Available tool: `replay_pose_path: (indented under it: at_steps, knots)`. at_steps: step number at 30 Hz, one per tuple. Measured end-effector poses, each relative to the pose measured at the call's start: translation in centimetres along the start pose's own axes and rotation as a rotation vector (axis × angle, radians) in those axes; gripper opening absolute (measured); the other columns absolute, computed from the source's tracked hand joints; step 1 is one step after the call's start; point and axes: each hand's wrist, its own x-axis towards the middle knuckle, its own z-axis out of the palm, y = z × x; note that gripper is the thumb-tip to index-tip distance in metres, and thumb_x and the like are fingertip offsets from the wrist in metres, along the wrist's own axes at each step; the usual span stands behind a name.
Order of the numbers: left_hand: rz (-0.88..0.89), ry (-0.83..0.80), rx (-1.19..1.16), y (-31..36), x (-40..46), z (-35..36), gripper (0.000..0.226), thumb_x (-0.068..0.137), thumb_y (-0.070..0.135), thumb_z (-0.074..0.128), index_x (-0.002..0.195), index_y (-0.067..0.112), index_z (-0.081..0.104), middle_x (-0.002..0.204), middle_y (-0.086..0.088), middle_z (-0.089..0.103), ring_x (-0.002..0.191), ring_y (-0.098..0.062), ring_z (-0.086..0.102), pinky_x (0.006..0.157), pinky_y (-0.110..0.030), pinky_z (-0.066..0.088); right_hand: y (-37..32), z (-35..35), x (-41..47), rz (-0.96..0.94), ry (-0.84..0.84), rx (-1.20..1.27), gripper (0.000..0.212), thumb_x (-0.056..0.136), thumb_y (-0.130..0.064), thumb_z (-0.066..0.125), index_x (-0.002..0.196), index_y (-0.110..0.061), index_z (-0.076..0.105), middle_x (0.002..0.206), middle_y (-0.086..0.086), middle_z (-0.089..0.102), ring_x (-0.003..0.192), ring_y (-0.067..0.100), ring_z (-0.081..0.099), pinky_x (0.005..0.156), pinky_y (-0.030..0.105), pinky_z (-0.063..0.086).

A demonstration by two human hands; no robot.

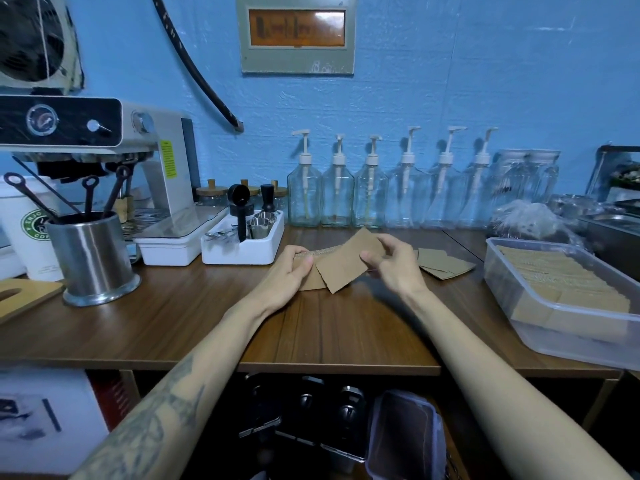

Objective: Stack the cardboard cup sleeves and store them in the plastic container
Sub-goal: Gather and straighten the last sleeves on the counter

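My left hand [290, 271] grips a stack of brown cardboard cup sleeves [313, 285], held on edge above the wooden counter [194, 327]. My right hand [391, 263] pinches a single flat sleeve [348, 266], tilted against the front of that stack. A few loose sleeves [445, 266] lie flat on the counter just right of my right hand. At the right stands the clear plastic container [568, 344], with rows of stacked sleeves [557, 282] inside.
A steel utensil cup [91, 258] and an espresso machine [104, 140] stand at the left, a white tool tray [242, 252] behind my left hand. Glass pump bottles [370, 199] line the blue wall. A plastic bag [530, 220] sits behind the container.
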Motion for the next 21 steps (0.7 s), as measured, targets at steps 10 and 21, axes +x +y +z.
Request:
replay_pose_path:
  at_steps: [10, 21]
  knots:
    - [0.098, 0.007, 0.052, -0.6, 0.0, 0.1, 0.032, 0.092, 0.04, 0.062, 0.118, 0.031, 0.044, 0.114, 0.006, 0.059, 0.102, -0.012, 0.057, 0.088, -0.031, 0.046, -0.2, 0.8, -2.3, -0.181, -0.15, -0.79, 0.03, 0.09, -0.052, 0.061, 0.09, -0.023, 0.065, 0.099, 0.002, 0.064, 0.098, 0.027, 0.061, 0.077, 0.035, 0.047]
    - [0.147, -0.016, 0.05, -0.7, 0.1, 0.3, 0.061, 0.095, 0.026, 0.061, 0.144, 0.029, 0.025, 0.139, -0.005, 0.042, 0.126, -0.021, 0.047, 0.108, -0.037, 0.04, -0.1, 3.0, -1.7, -0.54, -0.3, -0.931, 0.05, 0.104, -0.035, 0.039, 0.152, -0.025, 0.031, 0.141, 0.003, 0.044, 0.128, 0.028, 0.042, 0.103, 0.045, 0.038]
